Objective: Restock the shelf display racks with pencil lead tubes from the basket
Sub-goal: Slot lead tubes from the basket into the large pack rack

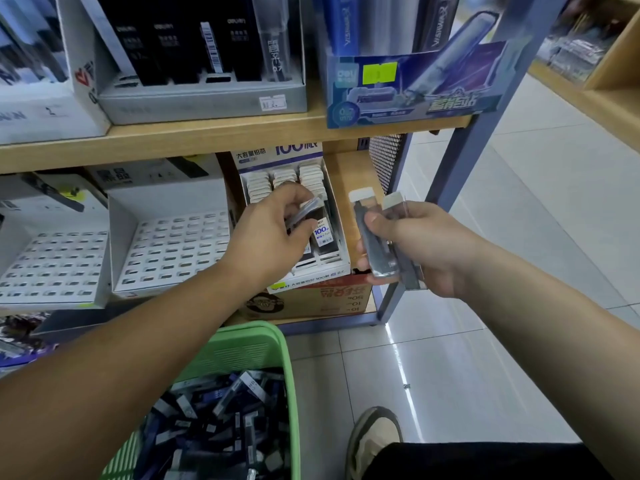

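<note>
Now the left hand (273,230) pinches one lead tube (304,211) over the white display rack (341,251) on the lower shelf. To its right, the right hand (415,244) curls its fingers round a few more tubes (377,244). Near the person, the green basket (277,344) on the floor holds many tubes.

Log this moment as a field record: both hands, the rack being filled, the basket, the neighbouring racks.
tube rack: lower shelf, partly filled, rows of white caps at the back
left hand: pinches one lead tube over the tube rack
right hand: holds a bundle of tubes, white caps up
green basket: on the floor below the hands, many tubes inside
slotted trays: two, white, left of the tube rack
</note>
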A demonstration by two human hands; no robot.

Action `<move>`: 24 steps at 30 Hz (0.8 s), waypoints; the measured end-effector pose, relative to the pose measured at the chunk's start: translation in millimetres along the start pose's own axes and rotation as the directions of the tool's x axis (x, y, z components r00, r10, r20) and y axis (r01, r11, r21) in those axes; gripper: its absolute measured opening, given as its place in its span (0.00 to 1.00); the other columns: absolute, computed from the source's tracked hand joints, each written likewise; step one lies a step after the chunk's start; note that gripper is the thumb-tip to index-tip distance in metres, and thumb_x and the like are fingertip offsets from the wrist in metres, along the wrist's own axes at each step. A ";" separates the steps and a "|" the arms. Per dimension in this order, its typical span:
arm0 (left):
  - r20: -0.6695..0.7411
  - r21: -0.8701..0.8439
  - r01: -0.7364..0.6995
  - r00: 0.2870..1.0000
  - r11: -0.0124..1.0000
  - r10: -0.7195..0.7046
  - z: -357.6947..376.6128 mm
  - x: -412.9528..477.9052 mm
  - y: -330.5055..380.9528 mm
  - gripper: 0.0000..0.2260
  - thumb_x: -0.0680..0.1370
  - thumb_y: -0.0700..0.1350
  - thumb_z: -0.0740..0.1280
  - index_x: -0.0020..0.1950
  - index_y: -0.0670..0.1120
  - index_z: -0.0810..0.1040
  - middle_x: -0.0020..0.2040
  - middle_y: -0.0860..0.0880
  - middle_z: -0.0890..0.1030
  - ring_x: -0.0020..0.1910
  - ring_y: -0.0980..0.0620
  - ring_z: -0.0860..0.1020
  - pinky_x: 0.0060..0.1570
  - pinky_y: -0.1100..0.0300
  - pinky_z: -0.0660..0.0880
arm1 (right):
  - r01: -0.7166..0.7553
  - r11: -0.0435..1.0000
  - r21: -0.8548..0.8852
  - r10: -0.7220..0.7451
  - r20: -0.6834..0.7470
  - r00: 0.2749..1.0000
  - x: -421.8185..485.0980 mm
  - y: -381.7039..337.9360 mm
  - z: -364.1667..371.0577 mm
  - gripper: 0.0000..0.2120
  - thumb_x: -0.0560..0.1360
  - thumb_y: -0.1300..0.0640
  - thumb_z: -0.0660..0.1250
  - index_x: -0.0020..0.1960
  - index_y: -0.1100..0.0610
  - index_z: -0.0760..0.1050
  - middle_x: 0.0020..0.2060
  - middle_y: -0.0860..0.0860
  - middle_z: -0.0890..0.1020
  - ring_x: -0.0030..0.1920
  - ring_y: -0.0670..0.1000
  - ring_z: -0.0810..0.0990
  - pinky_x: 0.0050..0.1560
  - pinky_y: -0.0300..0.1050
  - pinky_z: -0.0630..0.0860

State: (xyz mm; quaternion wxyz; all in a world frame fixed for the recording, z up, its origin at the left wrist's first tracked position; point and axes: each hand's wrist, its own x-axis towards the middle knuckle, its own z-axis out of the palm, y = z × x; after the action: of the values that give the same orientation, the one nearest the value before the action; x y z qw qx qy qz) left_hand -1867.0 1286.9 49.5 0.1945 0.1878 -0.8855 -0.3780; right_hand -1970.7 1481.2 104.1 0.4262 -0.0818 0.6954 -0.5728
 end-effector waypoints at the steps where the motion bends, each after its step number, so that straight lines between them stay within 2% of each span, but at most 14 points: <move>1: 0.011 -0.007 -0.005 1.000 1.000 0.005 1.0 -0.7 0.3 0.13 0.80 0.45 0.72 0.59 0.58 0.75 0.46 0.57 0.84 0.41 0.58 0.82 0.47 0.50 0.82 | -0.002 0.999 -0.034 0.002 0.005 1.000 -0.6 0.5 -0.7 0.10 0.83 0.51 0.66 0.60 0.56 0.76 0.47 0.60 0.87 0.44 0.59 0.88 0.43 0.57 0.86; 2: 0.019 -0.007 -0.012 1.000 1.000 0.012 1.4 -1.2 1.1 0.13 0.80 0.44 0.72 0.59 0.59 0.75 0.45 0.56 0.84 0.40 0.58 0.82 0.47 0.49 0.82 | 0.006 0.997 -0.073 -0.005 0.006 1.000 -0.5 1.1 -1.2 0.10 0.83 0.49 0.66 0.60 0.54 0.76 0.47 0.58 0.88 0.43 0.58 0.88 0.40 0.55 0.85; 5: 0.017 0.047 -0.063 0.998 0.997 0.063 -0.3 0.1 5.0 0.13 0.79 0.44 0.73 0.62 0.56 0.78 0.48 0.56 0.84 0.49 0.56 0.82 0.55 0.53 0.81 | 0.043 0.989 -0.138 -0.044 -0.005 0.999 -0.7 3.9 -2.1 0.08 0.83 0.47 0.65 0.58 0.50 0.75 0.45 0.55 0.88 0.41 0.56 0.88 0.29 0.45 0.78; 9: 0.024 0.216 -0.233 0.972 0.948 0.233 -2.6 5.4 14.1 0.14 0.76 0.42 0.75 0.61 0.48 0.82 0.49 0.52 0.83 0.48 0.51 0.80 0.51 0.51 0.79 | 0.063 0.992 -0.112 -0.068 -0.039 0.997 0.5 6.0 -1.3 0.07 0.83 0.48 0.66 0.58 0.50 0.76 0.45 0.54 0.88 0.39 0.52 0.88 0.26 0.41 0.74; 12: 0.000 0.231 -0.205 0.977 0.951 0.211 -2.8 8.3 18.5 0.17 0.75 0.41 0.75 0.63 0.48 0.80 0.49 0.54 0.82 0.47 0.53 0.80 0.50 0.57 0.78 | 0.051 0.989 -0.139 -0.056 -0.034 0.998 2.3 6.6 -0.3 0.07 0.84 0.51 0.66 0.59 0.53 0.77 0.43 0.52 0.88 0.32 0.49 0.84 0.25 0.40 0.72; 13: -0.013 0.258 -0.211 0.975 0.943 0.222 -2.2 9.3 18.4 0.16 0.75 0.42 0.75 0.62 0.48 0.80 0.49 0.53 0.82 0.46 0.52 0.80 0.49 0.56 0.79 | 0.039 0.986 -0.160 -0.044 -0.030 0.999 2.6 6.7 0.0 0.07 0.83 0.52 0.66 0.59 0.53 0.77 0.43 0.52 0.88 0.31 0.49 0.84 0.26 0.41 0.72; 16: -0.005 0.353 -0.234 0.968 0.906 0.252 0.1 9.8 15.9 0.16 0.74 0.42 0.76 0.61 0.48 0.81 0.52 0.49 0.82 0.50 0.47 0.80 0.49 0.51 0.79 | 0.011 0.983 -0.182 -0.011 -0.003 1.000 3.2 6.5 1.0 0.07 0.82 0.54 0.67 0.59 0.54 0.77 0.46 0.54 0.88 0.35 0.52 0.85 0.31 0.45 0.73; 18: -0.026 0.362 -0.181 0.979 0.914 0.204 -0.4 9.5 12.0 0.20 0.74 0.43 0.76 0.65 0.49 0.80 0.54 0.49 0.81 0.51 0.48 0.80 0.50 0.55 0.78 | 0.019 0.985 -0.174 -0.017 0.013 1.000 2.0 6.1 2.6 0.07 0.82 0.54 0.69 0.58 0.54 0.78 0.43 0.52 0.88 0.31 0.49 0.83 0.29 0.42 0.72; 20: -0.092 0.255 -0.112 0.986 0.960 0.139 -2.3 5.6 12.4 0.17 0.76 0.43 0.75 0.64 0.50 0.80 0.50 0.52 0.82 0.46 0.54 0.79 0.47 0.58 0.77 | 0.039 0.982 -0.184 -0.041 -0.005 0.999 1.8 6.9 6.0 0.04 0.80 0.53 0.71 0.54 0.52 0.80 0.39 0.51 0.85 0.28 0.48 0.78 0.27 0.41 0.70; 22: -0.156 0.008 -0.021 0.988 1.000 0.022 -7.3 -0.9 22.2 0.06 0.79 0.44 0.73 0.55 0.49 0.82 0.40 0.53 0.81 0.36 0.57 0.77 0.36 0.60 0.75 | 0.061 0.975 -0.214 -0.068 -0.025 0.997 3.5 8.6 10.4 0.04 0.78 0.51 0.73 0.52 0.49 0.82 0.37 0.51 0.82 0.32 0.51 0.76 0.31 0.43 0.70; 23: -0.154 -0.136 0.026 0.987 0.990 -0.047 -10.2 -4.5 29.2 0.04 0.80 0.46 0.72 0.52 0.48 0.83 0.37 0.49 0.82 0.33 0.53 0.77 0.33 0.57 0.74 | 0.080 0.972 -0.219 -0.085 -0.016 0.996 4.7 9.8 13.5 0.05 0.78 0.50 0.74 0.53 0.48 0.82 0.39 0.52 0.83 0.36 0.53 0.77 0.34 0.45 0.72; 24: -0.139 -0.248 0.064 0.985 0.967 -0.101 -13.5 -8.2 36.5 0.07 0.80 0.49 0.72 0.50 0.46 0.84 0.39 0.43 0.83 0.35 0.47 0.79 0.34 0.53 0.76 | 0.107 0.970 -0.217 -0.107 0.010 0.994 5.9 11.3 18.0 0.06 0.78 0.51 0.74 0.54 0.49 0.82 0.42 0.53 0.84 0.40 0.56 0.79 0.38 0.48 0.72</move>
State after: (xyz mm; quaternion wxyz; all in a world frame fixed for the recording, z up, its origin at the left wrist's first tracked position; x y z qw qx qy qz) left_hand -1860.3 1306.4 83.6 0.2664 0.2271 -0.8068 -0.4760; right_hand -1957.7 1468.3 91.8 0.3827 -0.1649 0.7486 -0.5157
